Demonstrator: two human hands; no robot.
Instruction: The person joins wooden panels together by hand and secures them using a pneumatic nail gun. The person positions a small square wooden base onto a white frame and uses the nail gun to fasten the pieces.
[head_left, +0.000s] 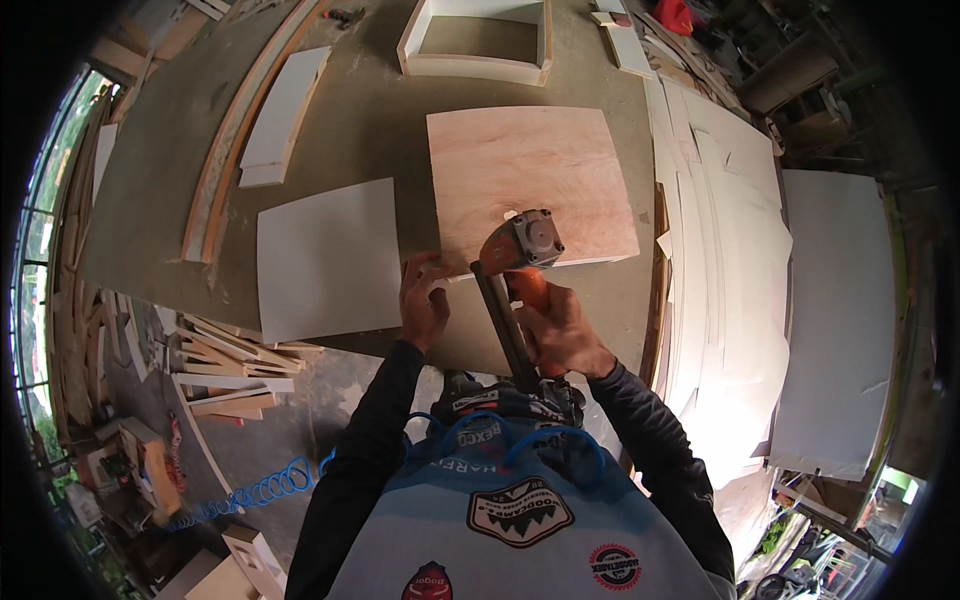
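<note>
Closest to the lens, a light-coloured shirt printed with emblems covers the torso of a person at a broad olive-brown workbench, which spreads beneath and all around a pinkish plywood panel. Large white sheets lie overlapped well to the right of the panel, past the bench's edge. Plywood panel itself lies flat in front of the person, a white edge showing along its near side. Left of the panel, and apart from it, rests a white board; beyond its far edge sits a white-sided rectangular frame, its centre open to the bench top. Farther left of the panel are a long curved-looking strip and a narrow white board. Offcuts of wood heap up off the bench, well to the panel's near left, with a coiled blue hose nearer still to the person. An orange-and-grey nailer overlaps the panel's near edge; whether its nose touches is hidden. Fingers wrapped closed around the nailer's handle, the right hand is just nearside of the panel. At the panel's near left corner is the left hand, fingers curled; whether they grip the edge cannot be told.
</note>
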